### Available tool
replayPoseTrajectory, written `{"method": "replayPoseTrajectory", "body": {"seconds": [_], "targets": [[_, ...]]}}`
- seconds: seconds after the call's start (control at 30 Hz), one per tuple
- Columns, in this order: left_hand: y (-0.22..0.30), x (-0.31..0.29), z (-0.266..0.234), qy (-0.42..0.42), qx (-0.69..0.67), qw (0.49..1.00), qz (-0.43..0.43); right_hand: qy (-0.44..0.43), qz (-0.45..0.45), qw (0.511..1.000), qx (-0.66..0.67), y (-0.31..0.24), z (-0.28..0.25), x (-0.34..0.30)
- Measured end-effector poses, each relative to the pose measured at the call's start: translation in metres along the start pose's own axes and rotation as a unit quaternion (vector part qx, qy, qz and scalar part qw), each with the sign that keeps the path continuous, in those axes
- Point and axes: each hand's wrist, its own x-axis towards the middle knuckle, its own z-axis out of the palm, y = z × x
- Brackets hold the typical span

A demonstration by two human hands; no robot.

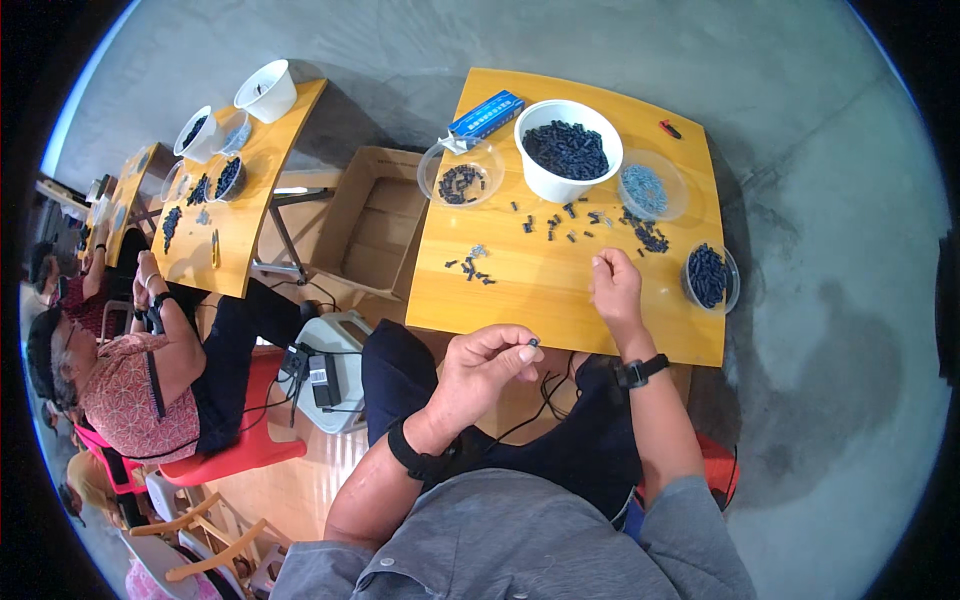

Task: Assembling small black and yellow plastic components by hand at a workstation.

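Observation:
My left hand [487, 368] is closed in front of the table's near edge, thumb and forefinger pinching a small dark plastic part [533, 343]. Over the near part of the table, my right hand [616, 287] has its fingers curled together; whatever they hold, if anything, is too small or hidden. Beyond it lie a heap of dark plastic parts [650, 238] and several loose ones [552, 226]. A small group of dark parts [470, 270] and some silvery pieces [478, 251] rests at the table's left side.
On the yellow table [560, 300] stand a white tub [530, 178] of dark parts, clear bowls [480, 150] [660, 160] and a clear cup [709, 277]. A blue box [487, 114] and red tool [670, 129] lie behind. Leftward are a cardboard box [335, 235] and a seated person [150, 390].

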Motion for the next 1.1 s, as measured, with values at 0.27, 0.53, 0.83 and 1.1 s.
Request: {"method": "replayPoseTrajectory", "body": {"seconds": [0.27, 0.53, 0.83, 1.1], "targets": [[0.008, -0.014, 0.012, 0.0, -0.002, 1.0, -0.004, -0.08, 0.261, 0.898, 0.346, -0.065, -0.024, -0.034], [0.014, -0.024, 0.018, -0.008, -0.004, 0.999, 0.04, -0.085, 0.195, 0.888, 0.408, -0.123, -0.056, -0.047], [0.02, -0.034, 0.023, -0.016, 0.008, 0.998, 0.054, -0.14, 0.082, 0.911, 0.38, -0.174, -0.082, -0.07], [0.021, -0.038, 0.025, -0.037, 0.015, 0.997, 0.07, -0.141, -0.046, 0.938, 0.314, -0.183, -0.084, -0.073]]}}
